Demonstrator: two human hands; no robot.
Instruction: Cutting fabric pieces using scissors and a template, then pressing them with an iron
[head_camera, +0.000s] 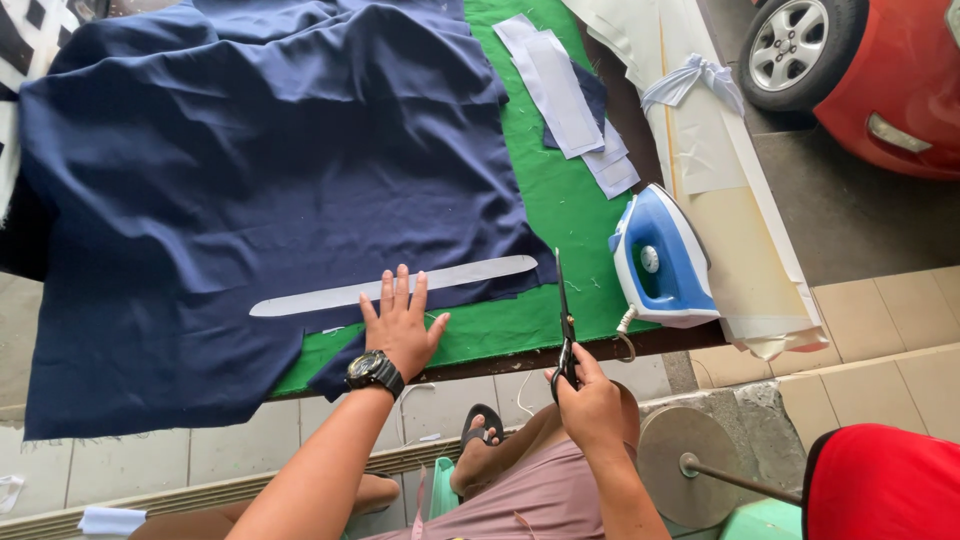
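Clenched around the handles of the scissors (564, 330), your right hand (590, 400) has a firm grip at the near edge of the tabletop (560, 205), the blades pointing away from you over the green cover, just beside the navy fabric (260, 190). Your left hand (400, 325) has its grip released: it lies flat, fingers spread, pressing the long pale pattern strip (395, 285) onto the fabric close to the near edge. You wear a black wristwatch (374, 372) on that wrist. Near the right edge, a blue and white iron (660, 260) stands on its heel. Toward the far right corner lie several pale interfacing pieces (570, 100), and beyond the right edge rests a cream roll of material (720, 200).
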